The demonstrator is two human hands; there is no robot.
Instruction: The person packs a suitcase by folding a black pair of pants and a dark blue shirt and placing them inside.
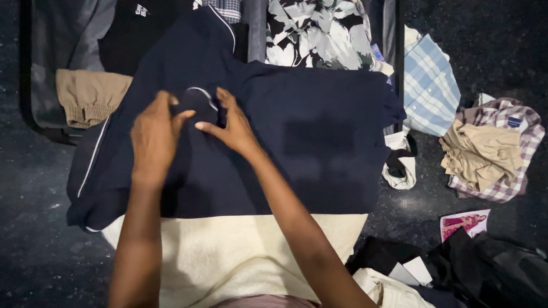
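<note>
Both hands are working at the collar (201, 97) of a navy shirt (308, 142) that is lying spread flat across a cream towel (228, 251) on the dark floor (34, 228). The left hand (154, 137) is pinching the collar fabric, and the right hand (231, 122) is gripping it from the other side, fingers curled into the cloth. Beyond the shirt's far edge, an open suitcase (45, 85) is holding tan trousers (91, 94) and a floral shirt (314, 31). Off to the right, a plaid shirt (428, 85) and a checked bundle (502, 154) are sitting on the floor.
</note>
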